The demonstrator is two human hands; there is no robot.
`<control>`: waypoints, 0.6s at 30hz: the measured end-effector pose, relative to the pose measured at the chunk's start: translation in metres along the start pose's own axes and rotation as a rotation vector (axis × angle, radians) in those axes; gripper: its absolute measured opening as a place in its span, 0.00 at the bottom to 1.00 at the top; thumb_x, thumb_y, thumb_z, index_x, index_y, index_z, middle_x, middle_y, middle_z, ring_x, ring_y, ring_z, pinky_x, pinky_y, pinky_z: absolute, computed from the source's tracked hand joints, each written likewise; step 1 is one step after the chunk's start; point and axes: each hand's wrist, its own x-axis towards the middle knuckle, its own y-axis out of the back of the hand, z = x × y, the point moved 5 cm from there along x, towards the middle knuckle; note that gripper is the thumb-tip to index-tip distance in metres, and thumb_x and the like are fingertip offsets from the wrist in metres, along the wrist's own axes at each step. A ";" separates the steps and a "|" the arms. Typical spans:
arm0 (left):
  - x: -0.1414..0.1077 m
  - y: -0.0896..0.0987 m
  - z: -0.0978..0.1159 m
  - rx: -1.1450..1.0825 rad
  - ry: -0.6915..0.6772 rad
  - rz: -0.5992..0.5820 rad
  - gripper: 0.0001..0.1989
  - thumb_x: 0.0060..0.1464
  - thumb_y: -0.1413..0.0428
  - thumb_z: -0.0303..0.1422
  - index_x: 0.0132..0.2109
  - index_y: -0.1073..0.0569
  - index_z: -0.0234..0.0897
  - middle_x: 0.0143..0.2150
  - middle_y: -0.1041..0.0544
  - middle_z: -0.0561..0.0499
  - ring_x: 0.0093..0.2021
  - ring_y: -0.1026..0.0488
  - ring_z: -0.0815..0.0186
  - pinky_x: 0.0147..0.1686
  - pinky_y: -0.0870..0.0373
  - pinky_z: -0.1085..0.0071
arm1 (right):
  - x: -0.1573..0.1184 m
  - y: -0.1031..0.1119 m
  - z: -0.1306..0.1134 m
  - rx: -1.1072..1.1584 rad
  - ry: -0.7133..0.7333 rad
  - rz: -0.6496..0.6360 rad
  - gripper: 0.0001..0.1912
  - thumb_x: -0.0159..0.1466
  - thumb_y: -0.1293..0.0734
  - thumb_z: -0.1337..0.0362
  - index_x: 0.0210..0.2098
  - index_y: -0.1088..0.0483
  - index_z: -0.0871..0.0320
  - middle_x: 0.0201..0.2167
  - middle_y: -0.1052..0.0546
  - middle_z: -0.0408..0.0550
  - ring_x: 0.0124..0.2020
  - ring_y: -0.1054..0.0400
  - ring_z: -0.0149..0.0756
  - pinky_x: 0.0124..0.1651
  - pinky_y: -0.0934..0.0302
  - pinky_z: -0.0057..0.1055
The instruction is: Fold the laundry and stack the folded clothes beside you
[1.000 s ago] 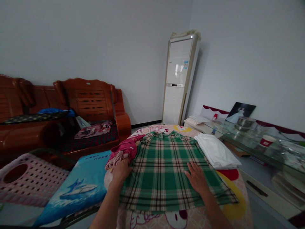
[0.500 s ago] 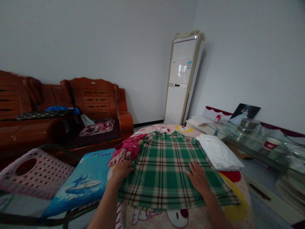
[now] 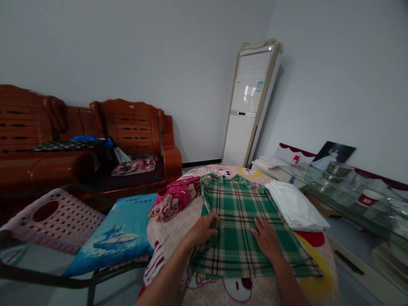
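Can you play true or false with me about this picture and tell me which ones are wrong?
1. The right hand lies on the green checked shirt. True.
2. The white cloth is left of the shirt. False: it is on the right.
3. The pink clothes are left of the shirt. True.
4. The cushion shows a cat. False: it shows a boat on blue water.
5. The tall air conditioner is white at the front. True.
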 end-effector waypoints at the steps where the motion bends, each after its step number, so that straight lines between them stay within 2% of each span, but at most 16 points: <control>1: 0.001 -0.011 0.006 -0.045 -0.045 -0.061 0.22 0.43 0.42 0.28 0.49 0.28 0.40 0.41 0.24 0.53 0.42 0.27 0.64 0.42 0.33 0.72 | 0.000 0.000 0.000 0.007 -0.002 0.003 0.29 0.68 0.48 0.50 0.61 0.37 0.59 0.65 0.40 0.56 0.66 0.48 0.49 0.64 0.54 0.49; 4: 0.005 -0.028 0.015 -0.153 -0.100 -0.187 0.23 0.47 0.44 0.32 0.53 0.28 0.43 0.46 0.23 0.52 0.40 0.25 0.63 0.40 0.30 0.71 | -0.001 0.003 0.001 0.047 -0.003 0.028 0.28 0.68 0.47 0.52 0.60 0.35 0.59 0.64 0.38 0.56 0.64 0.45 0.48 0.63 0.53 0.49; 7: 0.016 -0.025 0.011 -0.193 -0.044 -0.187 0.20 0.52 0.48 0.33 0.52 0.26 0.41 0.41 0.21 0.52 0.31 0.24 0.66 0.33 0.29 0.72 | -0.001 0.013 0.000 0.124 0.015 0.089 0.25 0.68 0.47 0.55 0.54 0.30 0.62 0.59 0.32 0.59 0.61 0.40 0.48 0.62 0.50 0.46; 9: 0.029 -0.015 0.004 -0.168 0.009 -0.106 0.17 0.53 0.50 0.32 0.48 0.24 0.38 0.33 0.21 0.52 0.28 0.24 0.66 0.31 0.29 0.73 | -0.001 0.023 -0.008 0.208 0.023 0.134 0.24 0.68 0.47 0.57 0.48 0.26 0.61 0.52 0.26 0.59 0.55 0.34 0.45 0.58 0.44 0.41; 12: 0.056 0.010 -0.006 -0.024 0.104 0.127 0.12 0.55 0.51 0.28 0.42 0.23 0.35 0.30 0.21 0.51 0.31 0.24 0.66 0.35 0.29 0.74 | 0.000 0.040 -0.034 0.329 0.014 0.132 0.23 0.68 0.48 0.56 0.35 0.24 0.57 0.34 0.20 0.54 0.37 0.27 0.39 0.42 0.39 0.33; 14: 0.077 0.023 -0.007 0.135 0.137 0.261 0.12 0.56 0.51 0.27 0.40 0.24 0.35 0.34 0.21 0.50 0.37 0.24 0.66 0.40 0.30 0.74 | -0.001 0.045 -0.058 0.368 -0.035 0.059 0.24 0.68 0.46 0.51 0.27 0.26 0.56 0.23 0.23 0.48 0.26 0.30 0.35 0.32 0.43 0.29; 18: 0.119 0.031 -0.008 0.305 0.155 0.341 0.13 0.58 0.52 0.26 0.47 0.27 0.33 0.47 0.23 0.44 0.50 0.28 0.63 0.51 0.35 0.71 | -0.007 0.048 -0.105 0.369 0.013 -0.038 0.19 0.64 0.38 0.48 0.27 0.28 0.55 0.23 0.24 0.45 0.27 0.30 0.35 0.30 0.48 0.28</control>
